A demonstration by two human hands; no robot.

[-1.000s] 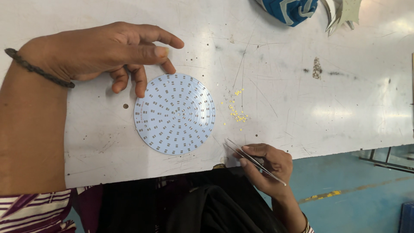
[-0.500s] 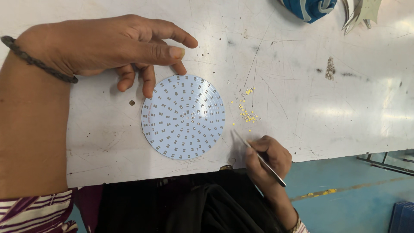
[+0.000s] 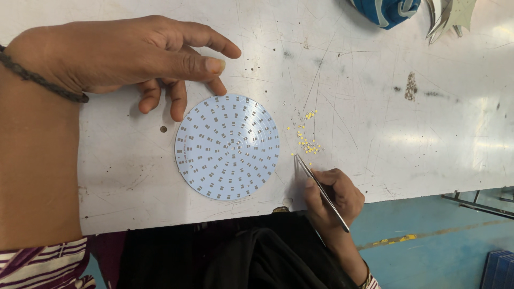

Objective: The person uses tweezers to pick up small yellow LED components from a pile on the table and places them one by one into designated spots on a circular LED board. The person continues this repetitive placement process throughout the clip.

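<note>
Since a second ago the tweezers (image 3: 320, 191) have swung up toward the yellow chips (image 3: 308, 140). White worktable (image 3: 375, 107), then left hand (image 3: 134, 59) loosely curled, holding nothing, fingertips at the round LED board's (image 3: 227, 146) eleven o'clock. Right hand (image 3: 334, 195) pinches the tweezers; chips lie at three o'clock. Pads look bare, so placing seems barely begun.

Shiny metal tweezers (image 3: 321, 192), a matt white disc (image 3: 227, 147), a scratched, scuffed white table (image 3: 401, 123).
</note>
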